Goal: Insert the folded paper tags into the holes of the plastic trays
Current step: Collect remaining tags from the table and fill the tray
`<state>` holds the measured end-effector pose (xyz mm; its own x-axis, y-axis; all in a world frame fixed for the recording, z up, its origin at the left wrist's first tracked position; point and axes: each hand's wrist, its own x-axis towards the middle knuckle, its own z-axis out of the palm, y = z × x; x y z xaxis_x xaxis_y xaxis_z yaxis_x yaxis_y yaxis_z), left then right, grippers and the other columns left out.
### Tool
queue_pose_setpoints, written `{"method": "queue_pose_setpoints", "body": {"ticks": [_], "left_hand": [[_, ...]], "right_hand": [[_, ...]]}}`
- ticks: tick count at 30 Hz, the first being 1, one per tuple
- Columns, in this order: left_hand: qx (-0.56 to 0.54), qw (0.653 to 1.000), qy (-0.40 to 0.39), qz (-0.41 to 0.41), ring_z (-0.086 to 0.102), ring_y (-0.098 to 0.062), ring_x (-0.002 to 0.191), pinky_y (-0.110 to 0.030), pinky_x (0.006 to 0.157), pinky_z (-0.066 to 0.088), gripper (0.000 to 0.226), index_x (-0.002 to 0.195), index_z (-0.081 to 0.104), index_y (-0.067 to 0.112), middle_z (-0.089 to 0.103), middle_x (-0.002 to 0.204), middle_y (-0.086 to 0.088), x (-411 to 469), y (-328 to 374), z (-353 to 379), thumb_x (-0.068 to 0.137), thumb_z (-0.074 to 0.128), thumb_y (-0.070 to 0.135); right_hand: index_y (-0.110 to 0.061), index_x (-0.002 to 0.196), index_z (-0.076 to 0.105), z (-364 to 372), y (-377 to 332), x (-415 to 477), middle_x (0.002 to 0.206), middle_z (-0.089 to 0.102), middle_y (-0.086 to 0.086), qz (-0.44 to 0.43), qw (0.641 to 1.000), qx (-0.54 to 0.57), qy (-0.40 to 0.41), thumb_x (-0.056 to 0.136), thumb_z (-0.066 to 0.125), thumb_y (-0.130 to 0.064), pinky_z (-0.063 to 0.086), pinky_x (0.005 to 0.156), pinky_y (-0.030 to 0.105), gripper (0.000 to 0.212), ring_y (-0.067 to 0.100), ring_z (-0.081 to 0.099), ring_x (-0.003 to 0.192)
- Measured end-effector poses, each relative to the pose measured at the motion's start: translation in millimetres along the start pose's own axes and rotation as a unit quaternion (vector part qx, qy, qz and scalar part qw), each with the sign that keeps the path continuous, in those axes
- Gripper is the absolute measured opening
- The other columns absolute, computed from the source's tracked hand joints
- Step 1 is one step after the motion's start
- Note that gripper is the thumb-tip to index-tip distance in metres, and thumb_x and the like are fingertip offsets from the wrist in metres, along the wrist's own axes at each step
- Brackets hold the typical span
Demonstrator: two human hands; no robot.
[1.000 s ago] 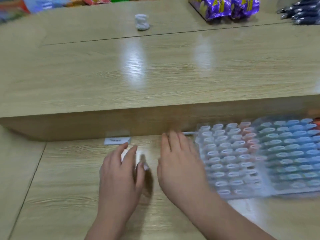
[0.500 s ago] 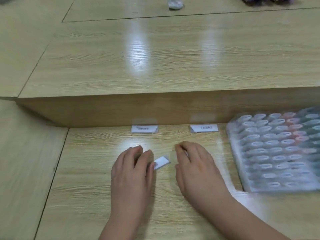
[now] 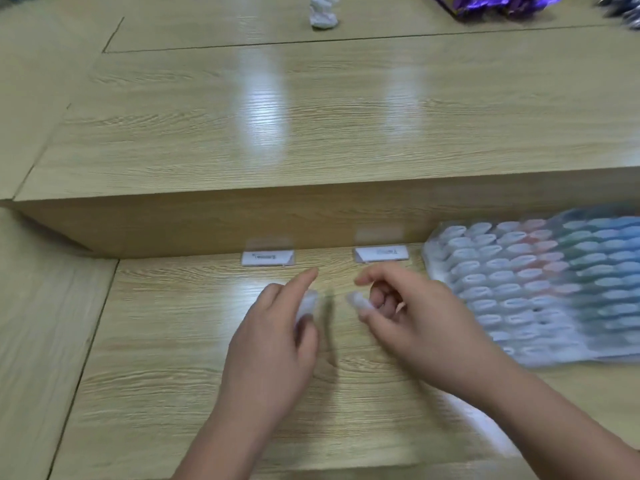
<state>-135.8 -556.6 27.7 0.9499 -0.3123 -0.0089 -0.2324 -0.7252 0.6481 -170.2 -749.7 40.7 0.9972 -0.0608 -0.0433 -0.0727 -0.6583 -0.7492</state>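
A small white tag [image 3: 306,307], smeared by blur, looked pinched in the left hand [image 3: 273,344] at mid-frame. A second tag [image 3: 356,301] was nipped in the curled fingers of the right hand [image 3: 419,323]. The two hands were apart, probably readying each piece for a hole. Two more lay against the step above: a left spare tag [image 3: 268,258] and a right spare tag [image 3: 381,253]. The plastic tray [image 3: 434,258], one or perhaps two overlapped, sat at right on the surface [image 3: 173,341], within reach.
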Motion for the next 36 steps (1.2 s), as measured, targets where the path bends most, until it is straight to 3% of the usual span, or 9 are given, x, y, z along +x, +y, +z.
{"method": "queue_pose_setpoints", "body": {"ticks": [4, 8, 12, 18, 21, 24, 27, 30, 36], "left_hand": [[-0.124, 0.990, 0.050, 0.036, 0.062, -0.004, 0.083, -0.008, 0.065, 0.043, 0.035, 0.110, 0.067, 0.045, 0.062, 0.091, 0.022, 3, 46, 4, 0.090, 0.069, 0.016], [-0.171, 0.977, 0.073, 0.106, 0.065, 0.002, 0.084, -0.004, 0.066, 0.043, 0.018, 0.104, 0.069, 0.041, 0.067, 0.093, 0.027, 11, 113, 18, 0.090, 0.063, 0.029], [-0.170, 0.972, 0.049, 0.157, 0.064, 0.004, 0.083, -0.009, 0.063, 0.045, 0.018, 0.108, 0.066, 0.039, 0.067, 0.096, 0.027, 16, 167, 50, 0.092, 0.062, 0.032], [-0.179, 0.973, 0.034, 0.138, 0.063, 0.012, 0.089, -0.006, 0.063, 0.045, 0.013, 0.100, 0.064, 0.044, 0.067, 0.097, 0.033, 9, 198, 99, 0.088, 0.066, 0.040], [-0.147, 0.977, 0.046, 0.148, 0.064, 0.007, 0.101, -0.028, 0.079, 0.056, 0.009, 0.096, 0.067, 0.042, 0.064, 0.101, 0.037, 6, 196, 117, 0.087, 0.066, 0.042], [-0.092, 0.977, 0.071, 0.178, 0.049, 0.013, 0.122, -0.038, 0.092, 0.049, 0.014, 0.094, 0.072, 0.034, 0.050, 0.109, 0.052, 5, 195, 133, 0.088, 0.061, 0.041], [-0.053, 0.972, 0.086, 0.212, 0.043, 0.008, 0.128, -0.031, 0.095, 0.038, 0.017, 0.097, 0.073, 0.030, 0.032, 0.122, 0.059, 3, 189, 144, 0.090, 0.060, 0.038], [-0.038, 0.970, 0.094, 0.223, 0.046, -0.004, 0.135, -0.029, 0.098, 0.032, 0.011, 0.096, 0.073, 0.028, 0.050, 0.112, 0.039, 5, 182, 151, 0.089, 0.066, 0.032], [0.025, 0.957, 0.077, 0.279, 0.053, -0.016, 0.133, -0.033, 0.096, 0.034, 0.018, 0.092, 0.074, 0.025, 0.072, 0.092, 0.016, 8, 175, 153, 0.093, 0.059, 0.033]], "right_hand": [[-0.040, 0.101, 0.071, -64, 9, -23, 0.075, 0.059, -0.013, -0.011, 0.989, 0.135, 0.065, 0.086, 0.070, -0.024, 0.040, 0.059, 0.008, 0.023, 0.004, 0.055, 0.062], [-0.036, 0.090, 0.076, -135, 39, -47, 0.080, 0.073, -0.001, 0.042, 0.974, 0.152, 0.161, 0.080, 0.070, -0.036, 0.056, 0.062, 0.031, 0.012, 0.021, 0.066, 0.065], [-0.037, 0.088, 0.073, -180, 76, -68, 0.079, 0.074, -0.012, 0.058, 0.970, 0.103, 0.211, 0.080, 0.074, -0.023, 0.055, 0.065, 0.015, 0.016, 0.007, 0.071, 0.068], [-0.037, 0.091, 0.072, -179, 111, -80, 0.096, 0.069, -0.014, 0.024, 0.978, 0.103, 0.182, 0.083, 0.074, -0.009, 0.057, 0.071, 0.020, 0.029, 0.008, 0.071, 0.080], [-0.034, 0.094, 0.074, -171, 121, -78, 0.091, 0.067, -0.015, 0.008, 0.980, 0.091, 0.176, 0.084, 0.075, -0.011, 0.059, 0.069, 0.028, 0.026, 0.011, 0.069, 0.084], [-0.027, 0.097, 0.076, -168, 128, -73, 0.090, 0.068, -0.018, -0.026, 0.984, 0.024, 0.177, 0.083, 0.077, -0.013, 0.046, 0.071, 0.009, 0.020, 0.000, 0.065, 0.089], [-0.024, 0.097, 0.077, -168, 133, -69, 0.091, 0.070, -0.016, -0.051, 0.986, -0.006, 0.156, 0.083, 0.077, -0.016, 0.045, 0.077, 0.012, 0.016, 0.000, 0.063, 0.090], [-0.025, 0.099, 0.077, -165, 136, -67, 0.091, 0.069, -0.015, -0.072, 0.986, -0.061, 0.140, 0.084, 0.076, -0.024, 0.050, 0.080, 0.030, 0.015, 0.009, 0.062, 0.090], [-0.024, 0.101, 0.077, -162, 140, -70, 0.088, 0.067, -0.010, -0.105, 0.979, -0.115, 0.134, 0.089, 0.067, -0.031, 0.053, 0.069, 0.037, 0.017, 0.018, 0.060, 0.091]]}}
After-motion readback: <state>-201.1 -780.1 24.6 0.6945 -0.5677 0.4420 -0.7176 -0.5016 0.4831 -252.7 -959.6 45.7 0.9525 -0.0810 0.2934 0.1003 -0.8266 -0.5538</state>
